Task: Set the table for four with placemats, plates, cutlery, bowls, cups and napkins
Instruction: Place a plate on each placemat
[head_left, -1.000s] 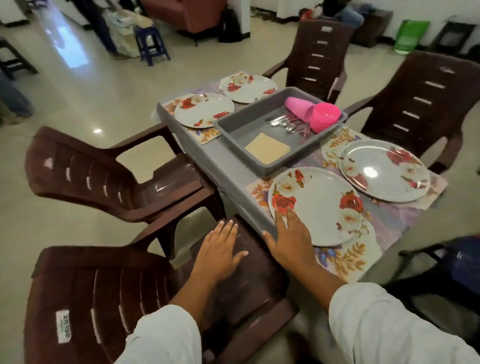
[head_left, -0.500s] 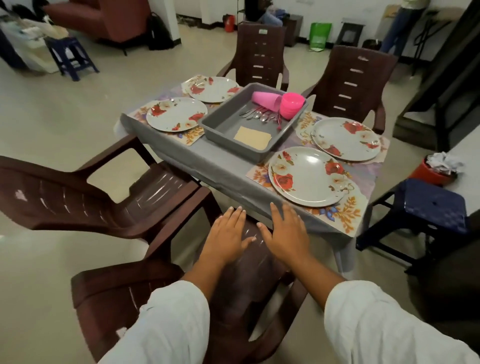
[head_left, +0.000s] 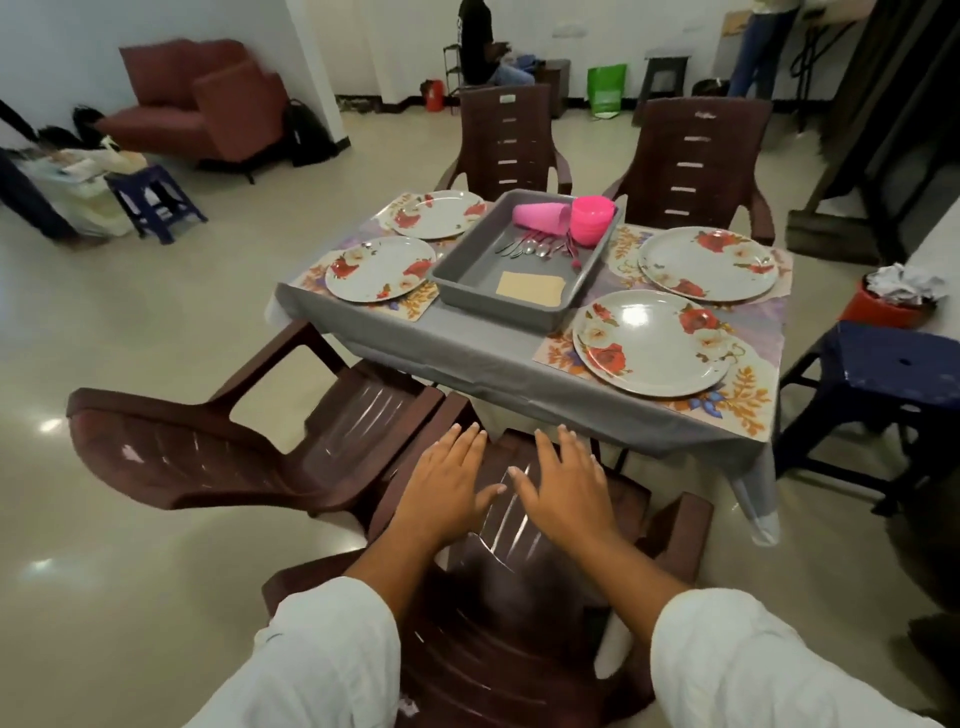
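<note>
Both hands are open and hold nothing. The left hand (head_left: 447, 493) and the right hand (head_left: 566, 488) lie flat, side by side, fingers straight, over the near brown chair (head_left: 519, 597). I cannot tell if they touch it.

Past the chair is the bench (head_left: 467, 353) with a grey cloth. Four flower plates sit on flower placemats: near right plate (head_left: 652, 343), far right plate (head_left: 706, 262), near left plate (head_left: 379, 267), far left plate (head_left: 436, 213).

In the middle of the bench is a grey tray (head_left: 467, 270). At its far end lie pink cups (head_left: 540, 215) on their side, beside a stack of pink bowls (head_left: 592, 215). The cutlery (head_left: 535, 249) lies just in front of them. The tan napkins (head_left: 530, 288) lie flat at the near end.
</note>
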